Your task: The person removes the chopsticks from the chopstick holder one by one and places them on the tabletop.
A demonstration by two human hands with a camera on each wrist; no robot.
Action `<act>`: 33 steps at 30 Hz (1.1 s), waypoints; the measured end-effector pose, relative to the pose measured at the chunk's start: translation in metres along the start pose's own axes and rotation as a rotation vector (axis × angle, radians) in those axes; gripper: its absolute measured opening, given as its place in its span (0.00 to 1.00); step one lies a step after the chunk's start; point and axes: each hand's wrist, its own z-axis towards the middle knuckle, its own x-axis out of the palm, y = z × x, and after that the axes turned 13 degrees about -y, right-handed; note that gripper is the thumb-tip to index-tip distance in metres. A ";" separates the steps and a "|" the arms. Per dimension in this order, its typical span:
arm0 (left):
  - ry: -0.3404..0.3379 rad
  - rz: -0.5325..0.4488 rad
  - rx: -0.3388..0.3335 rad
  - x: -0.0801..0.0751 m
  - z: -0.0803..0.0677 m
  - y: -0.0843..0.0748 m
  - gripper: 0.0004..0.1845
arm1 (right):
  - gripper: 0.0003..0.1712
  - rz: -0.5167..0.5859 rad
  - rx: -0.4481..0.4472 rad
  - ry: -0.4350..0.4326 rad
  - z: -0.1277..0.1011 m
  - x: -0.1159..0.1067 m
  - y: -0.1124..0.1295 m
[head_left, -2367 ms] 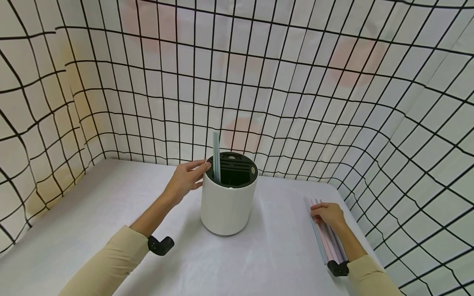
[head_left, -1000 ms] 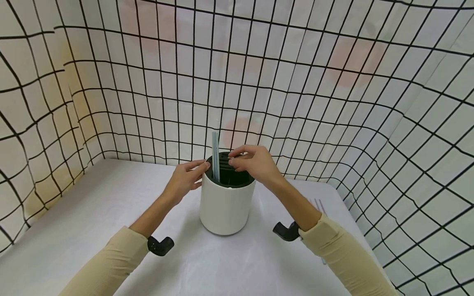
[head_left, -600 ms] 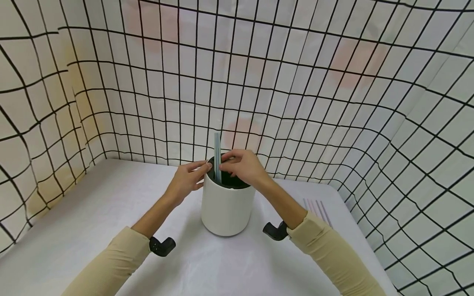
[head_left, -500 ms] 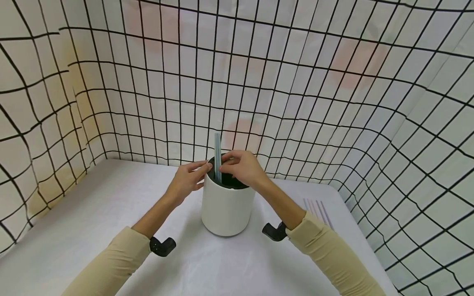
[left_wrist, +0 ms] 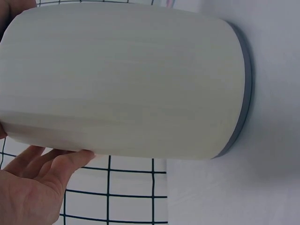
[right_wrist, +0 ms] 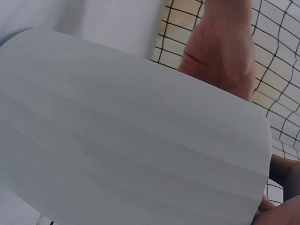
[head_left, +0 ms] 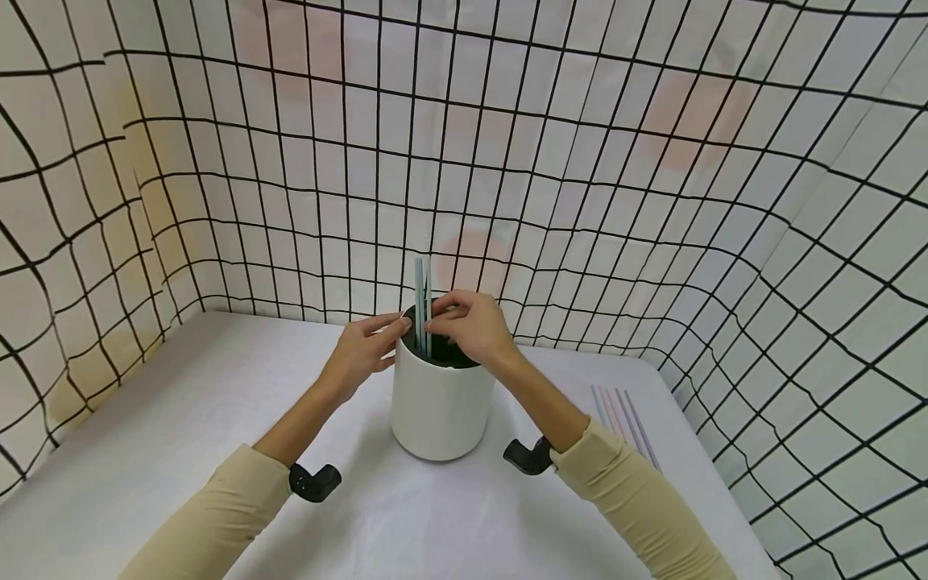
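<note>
A white round holder [head_left: 441,415] with a dark slotted insert stands upright on the table. Pale blue straws [head_left: 420,298] rise from its left side, one leaning slightly apart from the others. My left hand [head_left: 366,350] grips the holder's left rim with thumb and fingertips; the left wrist view shows its fingers [left_wrist: 70,161] against the white wall. At the opening, my right hand [head_left: 478,326] pinches the rightmost straw between thumb and fingers. The holder's wall [right_wrist: 131,126] fills most of the right wrist view and hides that pinch.
Several pastel straws [head_left: 616,411], blue, pink and purple, lie side by side on the white table [head_left: 435,524] at the right, partly under the right sleeve. Black grid netting [head_left: 464,161] over white sheeting stands behind and at both sides.
My right hand has come from the straws lying on the right over to the holder and its standing straws. One of these now stands slightly apart. The left hand keeps its place at the rim.
</note>
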 end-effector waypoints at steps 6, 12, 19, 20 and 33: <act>-0.006 0.000 -0.015 0.001 0.000 -0.001 0.30 | 0.11 0.152 0.018 -0.014 0.000 -0.007 0.000; -0.012 0.001 -0.017 0.003 0.002 -0.001 0.30 | 0.12 0.248 0.072 -0.060 -0.002 -0.022 0.005; -0.008 0.007 -0.008 0.003 0.001 -0.001 0.31 | 0.15 0.374 0.134 -0.158 -0.001 -0.047 0.010; -0.007 0.007 -0.008 0.003 0.002 -0.001 0.31 | 0.15 0.395 0.133 -0.173 0.000 -0.050 0.011; -0.011 0.010 -0.016 0.002 0.000 -0.001 0.30 | 0.11 0.512 0.108 -0.375 0.002 -0.103 0.012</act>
